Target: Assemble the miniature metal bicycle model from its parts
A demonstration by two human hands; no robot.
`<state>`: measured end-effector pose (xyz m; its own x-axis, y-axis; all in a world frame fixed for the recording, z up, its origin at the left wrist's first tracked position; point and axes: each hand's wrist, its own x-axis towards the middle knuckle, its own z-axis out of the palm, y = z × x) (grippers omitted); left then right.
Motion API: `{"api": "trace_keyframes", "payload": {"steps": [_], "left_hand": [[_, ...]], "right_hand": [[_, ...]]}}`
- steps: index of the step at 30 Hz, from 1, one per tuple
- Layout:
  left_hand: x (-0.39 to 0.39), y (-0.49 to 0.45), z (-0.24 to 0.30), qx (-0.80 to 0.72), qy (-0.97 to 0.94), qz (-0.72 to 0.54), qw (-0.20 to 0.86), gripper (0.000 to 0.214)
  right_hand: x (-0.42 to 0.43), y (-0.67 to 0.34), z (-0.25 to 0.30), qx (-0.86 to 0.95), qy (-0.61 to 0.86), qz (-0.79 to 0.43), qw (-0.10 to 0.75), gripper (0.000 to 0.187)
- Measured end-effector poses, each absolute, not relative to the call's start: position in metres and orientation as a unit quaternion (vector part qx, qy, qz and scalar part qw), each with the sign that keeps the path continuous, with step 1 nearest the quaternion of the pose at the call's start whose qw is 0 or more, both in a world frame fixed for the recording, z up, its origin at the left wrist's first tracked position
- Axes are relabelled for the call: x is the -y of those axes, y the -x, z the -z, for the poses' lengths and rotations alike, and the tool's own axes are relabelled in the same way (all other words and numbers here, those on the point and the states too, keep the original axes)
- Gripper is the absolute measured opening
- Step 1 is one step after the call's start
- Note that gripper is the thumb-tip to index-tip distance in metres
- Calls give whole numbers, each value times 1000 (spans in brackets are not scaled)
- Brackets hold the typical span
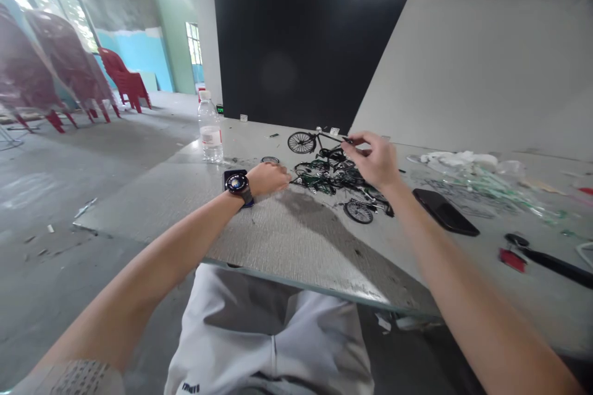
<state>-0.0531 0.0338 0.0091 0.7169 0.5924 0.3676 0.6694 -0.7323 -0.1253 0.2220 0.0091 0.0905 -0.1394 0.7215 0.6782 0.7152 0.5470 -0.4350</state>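
Observation:
Several small black and green model bicycles lie in a tangled heap (324, 180) on the table. My right hand (374, 157) pinches a black model bicycle (327, 139) near its rear end, at the back of the heap. This bicycle stands tilted, its spoked front wheel pointing left. Resting low at the heap's left edge, my left hand (271, 178) has its fingers curled together; what they hold, if anything, is hidden. Just behind this hand lies a loose small wheel (270, 160). Another spoked wheel (358, 211) sticks out at the heap's front.
A water bottle (210, 129) stands at the back left. Right of my right arm are a black phone (445, 212), crumpled clear plastic (467, 163) and a black-handled tool (556, 262). A dark panel (301, 49) rises behind the table (278, 244). Red chairs (124, 79) are stacked at far left.

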Motion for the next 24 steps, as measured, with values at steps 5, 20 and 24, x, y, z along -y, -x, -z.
{"api": "trace_keyframes", "payload": {"steps": [5, 20, 24], "left_hand": [[-29, 47, -10, 337, 924, 113, 144, 25], [-30, 51, -12, 348, 925, 123, 94, 25], [-29, 50, -12, 354, 922, 125, 96, 27]], "right_hand": [[-58, -190, -105, 774, 481, 51, 409, 29], [-172, -111, -56, 774, 553, 29, 306, 19], [-177, -110, -42, 771, 564, 18, 296, 19]]}}
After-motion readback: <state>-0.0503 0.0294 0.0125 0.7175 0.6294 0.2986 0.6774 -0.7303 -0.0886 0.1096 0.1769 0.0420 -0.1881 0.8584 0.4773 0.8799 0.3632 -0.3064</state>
